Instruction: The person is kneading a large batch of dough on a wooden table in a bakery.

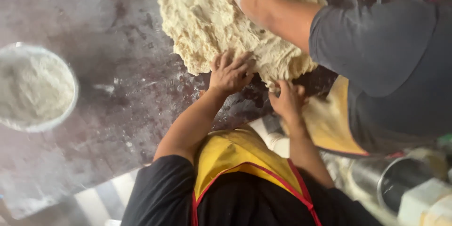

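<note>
Both hands, left point(230, 71) and right point(287, 100), press spread grips into the dough point(212, 19) mass's near edge.

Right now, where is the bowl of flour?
In the head view, the bowl of flour sits at the far left of the dark worktop, well apart from the dough mass.

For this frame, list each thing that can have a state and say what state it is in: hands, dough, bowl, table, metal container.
left hand: open, fingers spread, pressing on the dough edge
right hand: curled at the dough's near edge
dough: one large, rough, shaggy mass on the table
co-worker's arm: reaching across onto the dough
bowl: upright, filled with flour
table: dark, dusted with flour
metal container: tipped, opening showing
</note>
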